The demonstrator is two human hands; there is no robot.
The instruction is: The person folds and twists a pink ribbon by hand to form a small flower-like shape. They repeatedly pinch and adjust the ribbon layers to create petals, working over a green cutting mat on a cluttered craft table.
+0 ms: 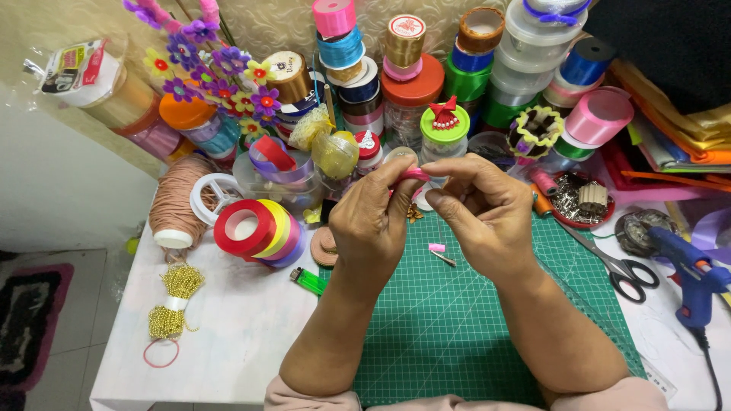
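Observation:
My left hand (375, 221) and my right hand (486, 209) meet above the far edge of a green cutting mat (449, 320). Both pinch a small piece of pink ribbon (416, 174) between thumb and fingertips. The ribbon is mostly hidden by my fingers. On the mat just below my hands lie a small pink ribbon scrap (435, 247) and a thin stick (445, 259).
Black-handled scissors (620, 268) and a blue glue gun (689, 274) lie at the right. A green lighter (308, 280), stacked coloured tape rolls (259, 228), a beige cord spool (177, 202) and gold bead chain (171, 301) sit left. Many ribbon spools and jars crowd the back.

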